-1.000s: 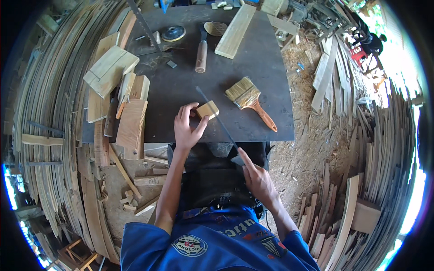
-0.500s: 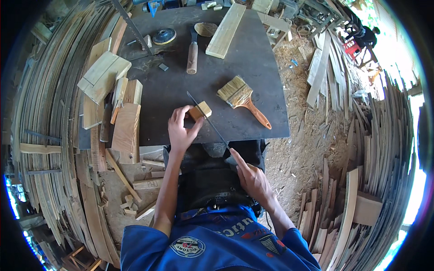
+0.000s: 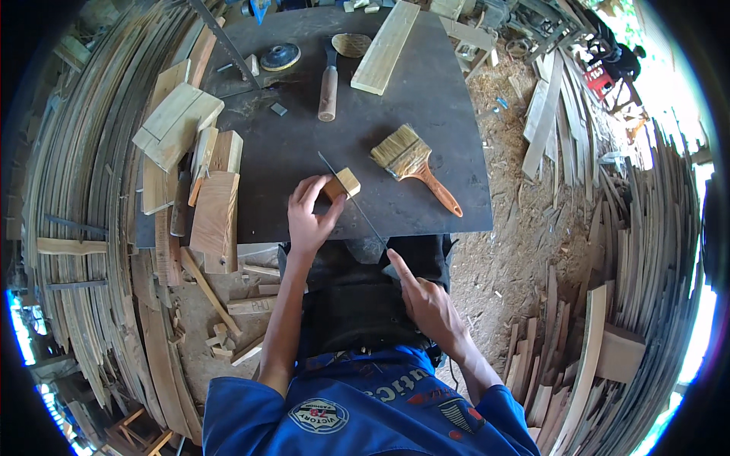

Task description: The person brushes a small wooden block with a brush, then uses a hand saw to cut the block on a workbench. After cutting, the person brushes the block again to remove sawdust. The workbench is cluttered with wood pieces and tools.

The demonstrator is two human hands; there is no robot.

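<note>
On the dark tabletop (image 3: 296, 137) near its front edge, my left hand (image 3: 310, 216) grips a small wooden block (image 3: 348, 181), thumb on the near side and fingers on the far side. A thin, straight hand saw (image 3: 368, 220), seen nearly edge-on, lies across the block just right of my fingers. My right hand (image 3: 430, 308) is closed round its handle below the table edge, index finger stretched along it. How deep the blade sits in the wood cannot be made out. To the right lies a wide paintbrush (image 3: 426, 173) with a wooden handle.
Farther back are a wooden-handled tool (image 3: 328, 93), a round disc (image 3: 280, 57) and a pale board (image 3: 386, 47). Wood offcuts (image 3: 215, 216) pile up at the left edge. Stacked planks (image 3: 84, 289) and upright strips (image 3: 654, 251) line both sides. Far right, a person (image 3: 627, 61) is near a red object.
The whole view has shifted slightly, so the table sits a little higher and to the right. Both hands keep their holds; any saw stroke is too small to make out.
</note>
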